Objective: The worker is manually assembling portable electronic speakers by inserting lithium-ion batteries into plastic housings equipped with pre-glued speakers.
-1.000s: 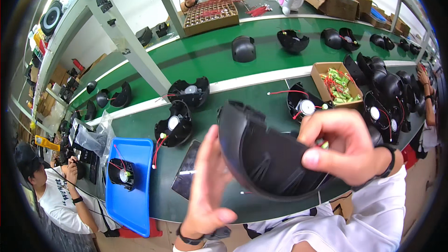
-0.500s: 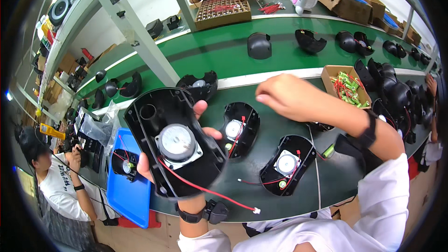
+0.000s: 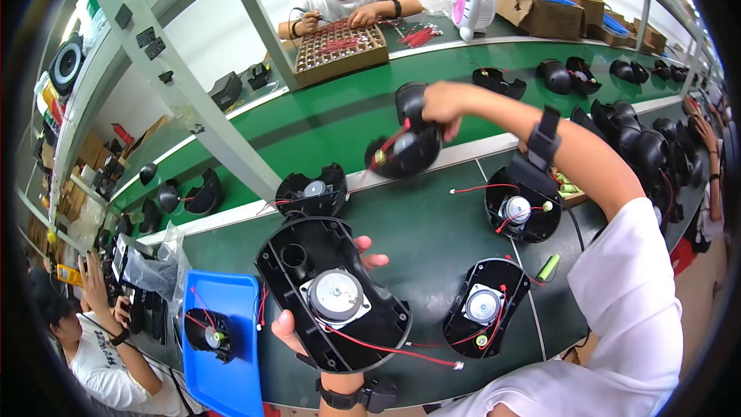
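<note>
My left hand [image 3: 312, 316] holds a black speaker shell [image 3: 332, 293] open side up, with a silver round driver and red wires inside. My right hand [image 3: 441, 102] reaches far out over the green belt and grips a second black shell [image 3: 405, 147] with red wires, lifted above the belt's white edge. Two more open black shells with drivers lie on the dark mat, one [image 3: 484, 307] near my right arm and another [image 3: 519, 214] further out. A fourth shell [image 3: 312, 193] sits just beyond my left hand.
A blue tray [image 3: 231, 371] at the left holds a small black part [image 3: 208, 334]. A green cylinder [image 3: 548, 266] lies on the mat. Several black shells ride the green conveyor [image 3: 324, 123]. A person opposite works over a brown grid tray [image 3: 340, 50]; another person sits lower left.
My right hand has stretched from the mat out to the belt and picked up a black shell. My left hand keeps its shell, held slightly lower.
</note>
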{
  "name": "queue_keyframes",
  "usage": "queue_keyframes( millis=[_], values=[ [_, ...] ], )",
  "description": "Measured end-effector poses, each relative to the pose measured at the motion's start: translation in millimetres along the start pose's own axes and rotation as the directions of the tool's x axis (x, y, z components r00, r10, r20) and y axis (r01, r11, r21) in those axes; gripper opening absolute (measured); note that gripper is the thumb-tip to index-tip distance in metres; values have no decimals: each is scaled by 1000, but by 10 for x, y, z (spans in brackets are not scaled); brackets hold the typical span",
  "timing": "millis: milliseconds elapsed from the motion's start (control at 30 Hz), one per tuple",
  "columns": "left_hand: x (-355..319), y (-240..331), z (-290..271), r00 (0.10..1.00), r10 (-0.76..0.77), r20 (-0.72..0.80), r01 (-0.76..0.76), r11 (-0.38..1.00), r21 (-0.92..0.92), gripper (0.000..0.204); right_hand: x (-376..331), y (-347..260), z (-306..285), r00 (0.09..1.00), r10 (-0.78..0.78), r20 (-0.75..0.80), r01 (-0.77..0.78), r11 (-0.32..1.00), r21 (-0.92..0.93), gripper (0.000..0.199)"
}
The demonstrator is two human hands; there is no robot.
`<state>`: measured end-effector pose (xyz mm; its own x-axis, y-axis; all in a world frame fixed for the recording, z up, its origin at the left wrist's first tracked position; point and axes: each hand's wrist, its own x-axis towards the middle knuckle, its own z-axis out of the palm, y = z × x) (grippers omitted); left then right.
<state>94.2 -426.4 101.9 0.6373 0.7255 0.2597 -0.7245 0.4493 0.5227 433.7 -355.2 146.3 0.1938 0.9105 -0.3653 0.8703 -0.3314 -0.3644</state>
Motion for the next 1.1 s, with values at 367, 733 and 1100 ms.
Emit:
queue_keyframes(
  millis=[367,733,1100],
  values=[
    [-48,-300,-11,978,-198,-61,188,971,-147,86,1259,30,564,948,303,97,-282,659,698,32],
    [-17,-505,-99,911,-339,-237,328,941,-84,65,-916,274,-365,990,-121,-73,138,933,333,18],
    [-83,-498,-160,902,-424,-82,397,889,-230,70,-2002,1780,436,943,171,-284,-250,929,-273,16]
  ],
)
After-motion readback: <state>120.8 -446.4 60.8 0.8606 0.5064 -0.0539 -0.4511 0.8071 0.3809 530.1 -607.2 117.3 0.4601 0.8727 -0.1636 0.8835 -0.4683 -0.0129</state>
